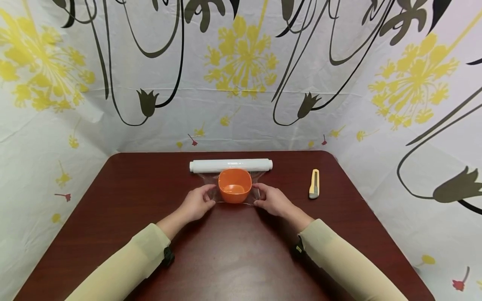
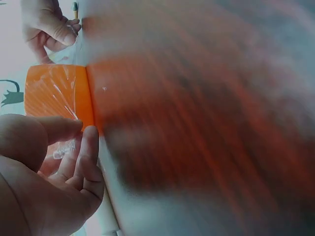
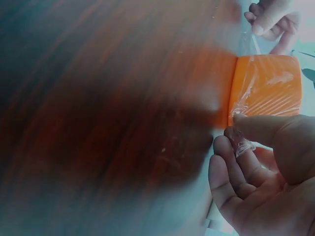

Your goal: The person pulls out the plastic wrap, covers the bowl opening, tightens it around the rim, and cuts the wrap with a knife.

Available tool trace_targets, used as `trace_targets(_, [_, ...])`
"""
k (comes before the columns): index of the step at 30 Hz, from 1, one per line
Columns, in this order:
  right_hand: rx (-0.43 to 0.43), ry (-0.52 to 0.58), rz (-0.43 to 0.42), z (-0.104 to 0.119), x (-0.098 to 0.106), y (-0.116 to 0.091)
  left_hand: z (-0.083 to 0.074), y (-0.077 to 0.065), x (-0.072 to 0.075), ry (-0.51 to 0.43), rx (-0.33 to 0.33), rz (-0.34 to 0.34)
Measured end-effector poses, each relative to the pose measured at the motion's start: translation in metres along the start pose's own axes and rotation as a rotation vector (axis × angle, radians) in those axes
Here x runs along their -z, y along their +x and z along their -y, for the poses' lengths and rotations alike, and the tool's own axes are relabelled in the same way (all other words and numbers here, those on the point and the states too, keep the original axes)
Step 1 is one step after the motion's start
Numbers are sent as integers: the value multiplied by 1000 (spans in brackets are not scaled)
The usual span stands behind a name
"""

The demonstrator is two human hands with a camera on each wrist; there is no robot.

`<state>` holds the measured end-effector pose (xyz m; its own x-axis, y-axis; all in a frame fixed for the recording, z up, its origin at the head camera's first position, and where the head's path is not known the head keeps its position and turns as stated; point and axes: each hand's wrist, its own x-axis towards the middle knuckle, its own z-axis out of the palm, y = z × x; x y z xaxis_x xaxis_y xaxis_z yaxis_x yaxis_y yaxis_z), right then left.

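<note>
Your left hand [image 1: 196, 203] pinches clear film [image 3: 268, 91] left of the orange bowl [image 1: 235, 189]; your right hand [image 1: 275, 200] pinches it on the right. Bowl's on the tabletop [image 1: 233, 251] between them, neither hand clearly nearer. White roll [image 1: 231, 165] lies just beyond it, long axis left-right. Yellow cutter [image 1: 314, 184] off right, nearer your right. No readable labels.

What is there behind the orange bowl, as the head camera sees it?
Behind the orange bowl lies a white roll, with clear film showing on both sides. The bowl's rim covers a small part of the roll's near edge.
</note>
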<state>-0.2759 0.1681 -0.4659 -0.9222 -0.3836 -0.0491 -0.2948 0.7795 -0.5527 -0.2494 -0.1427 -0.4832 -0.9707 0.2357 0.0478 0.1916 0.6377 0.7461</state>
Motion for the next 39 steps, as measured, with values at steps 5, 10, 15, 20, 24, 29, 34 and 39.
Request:
trace_targets(5, [19, 4, 25, -1, 0, 4, -3, 2, 3, -40, 24, 55])
trace_targets(10, [29, 28, 32, -1, -2, 7, 0, 9, 2, -53, 27, 105])
trace_targets(15, [8, 65, 40, -2, -3, 10, -1, 13, 2, -53, 38, 103])
trace_targets(20, [-6, 117, 32, -6, -4, 14, 0, 18, 2, -57, 60, 76])
trace_targets(24, [7, 139, 27, -9, -2, 18, 0, 23, 3, -53, 66, 52])
trace_targets(29, [23, 123, 25, -10, 2, 25, -1, 29, 4, -54, 63, 27])
trace_targets(34, [41, 63, -1, -8, 5, 32, -1, 35, 4, -15, 59, 14])
trace_targets(39, [95, -42, -52, -4, 5, 37, -2, 39, 3, 78, 35, -7])
